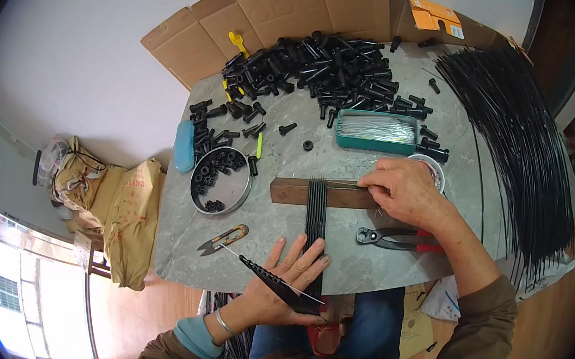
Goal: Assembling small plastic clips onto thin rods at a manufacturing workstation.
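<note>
Several black rods (316,211) lie side by side across a brown wooden block (293,191) on the grey table (283,158). My left hand (288,279) presses flat on the near ends of these rods, and a black strip with a thin wire (269,277) lies under its thumb. My right hand (407,191) rests on the right end of the block, fingertips pinching at a thin metal wire by the rods' tops.
A teal tray of wires (377,131), a pile of black plastic caps (321,66), a round tin of small black parts (221,180), snips (222,238), red-handled pincers (394,238), a large fan of black rods (525,150), and flattened cardboard (278,8) at the back.
</note>
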Tool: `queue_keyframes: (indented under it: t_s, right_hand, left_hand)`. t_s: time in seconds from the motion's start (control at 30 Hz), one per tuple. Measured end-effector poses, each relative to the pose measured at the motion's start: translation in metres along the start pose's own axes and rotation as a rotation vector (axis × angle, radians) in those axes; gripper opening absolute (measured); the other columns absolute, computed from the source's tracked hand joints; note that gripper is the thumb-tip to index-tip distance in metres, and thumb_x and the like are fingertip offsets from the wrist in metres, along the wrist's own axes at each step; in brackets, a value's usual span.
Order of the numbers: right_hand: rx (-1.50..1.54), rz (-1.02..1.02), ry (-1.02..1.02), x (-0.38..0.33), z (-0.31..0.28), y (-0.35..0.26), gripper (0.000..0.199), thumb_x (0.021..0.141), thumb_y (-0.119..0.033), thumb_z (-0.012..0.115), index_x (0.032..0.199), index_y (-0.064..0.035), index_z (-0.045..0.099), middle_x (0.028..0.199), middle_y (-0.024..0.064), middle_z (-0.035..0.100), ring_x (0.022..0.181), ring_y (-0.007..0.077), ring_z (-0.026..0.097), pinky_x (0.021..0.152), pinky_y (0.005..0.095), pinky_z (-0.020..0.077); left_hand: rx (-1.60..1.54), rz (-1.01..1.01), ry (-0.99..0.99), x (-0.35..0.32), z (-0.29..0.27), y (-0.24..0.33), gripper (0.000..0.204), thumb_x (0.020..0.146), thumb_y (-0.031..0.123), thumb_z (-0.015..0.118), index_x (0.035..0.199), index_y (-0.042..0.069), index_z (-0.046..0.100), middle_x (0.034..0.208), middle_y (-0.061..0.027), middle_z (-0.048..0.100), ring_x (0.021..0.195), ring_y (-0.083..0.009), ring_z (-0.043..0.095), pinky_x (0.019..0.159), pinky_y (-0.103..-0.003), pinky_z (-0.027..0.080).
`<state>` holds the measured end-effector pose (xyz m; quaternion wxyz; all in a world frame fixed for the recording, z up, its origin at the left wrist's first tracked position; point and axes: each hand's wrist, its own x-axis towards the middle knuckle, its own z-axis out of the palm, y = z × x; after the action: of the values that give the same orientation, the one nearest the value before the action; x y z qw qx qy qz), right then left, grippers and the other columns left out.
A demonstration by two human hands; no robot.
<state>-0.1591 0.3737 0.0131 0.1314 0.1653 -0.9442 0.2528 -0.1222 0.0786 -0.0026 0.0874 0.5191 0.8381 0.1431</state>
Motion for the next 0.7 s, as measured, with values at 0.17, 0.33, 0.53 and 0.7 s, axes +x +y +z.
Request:
queue_keyframes:
  t_s: [0.17, 0.33, 0.53, 0.7]
  right_hand:
    - [0.004, -0.036, 0.049, -0.0013, 0.0012, 0.0002, 0.014, 0.076, -0.007, 0.064, 0.087, -0.0110, 0.072, 0.072, 0.0036, 0.058, 0.070, 0.0233, 0.060, 0.061, 0.0361, 0.0472]
    - [0.000, -0.042, 0.049, -0.0002, 0.0011, 0.0010, 0.014, 0.076, -0.007, 0.064, 0.087, -0.0113, 0.073, 0.071, 0.0034, 0.058, 0.069, 0.0228, 0.060, 0.061, 0.0359, 0.0469]
    - [-0.001, -0.056, 0.050, -0.0003, 0.0015, 0.0024, 0.014, 0.076, -0.008, 0.065, 0.086, -0.0119, 0.073, 0.071, 0.0034, 0.058, 0.068, 0.0226, 0.059, 0.060, 0.0361, 0.0465]
    - [0.010, -0.012, -0.017, 0.0051, 0.0011, 0.0008, 0.013, 0.078, -0.012, 0.062, 0.085, -0.0131, 0.072, 0.075, 0.0049, 0.059, 0.077, 0.0262, 0.061, 0.067, 0.0400, 0.0483]
  left_hand:
    - [0.001, 0.002, 0.004, -0.0001, 0.0004, 0.0000, 0.105, 0.063, 0.064, 0.073, 0.141, 0.004, 0.036, 0.151, -0.0199, 0.026, 0.141, -0.0420, 0.018, 0.114, -0.054, 0.008]
    - [-0.002, 0.004, -0.001, 0.0000, 0.0007, -0.0005, 0.105, 0.063, 0.064, 0.073, 0.141, 0.004, 0.037, 0.151, -0.0203, 0.026, 0.141, -0.0419, 0.018, 0.114, -0.054, 0.008]
    - [-0.008, 0.008, -0.005, 0.0008, 0.0006, -0.0004, 0.103, 0.064, 0.063, 0.073, 0.140, 0.003, 0.037, 0.150, -0.0208, 0.027, 0.141, -0.0422, 0.018, 0.114, -0.054, 0.008]
    - [-0.002, 0.004, 0.011, -0.0003, 0.0006, -0.0003, 0.103, 0.064, 0.063, 0.072, 0.140, 0.003, 0.037, 0.150, -0.0210, 0.027, 0.141, -0.0424, 0.019, 0.114, -0.054, 0.008]
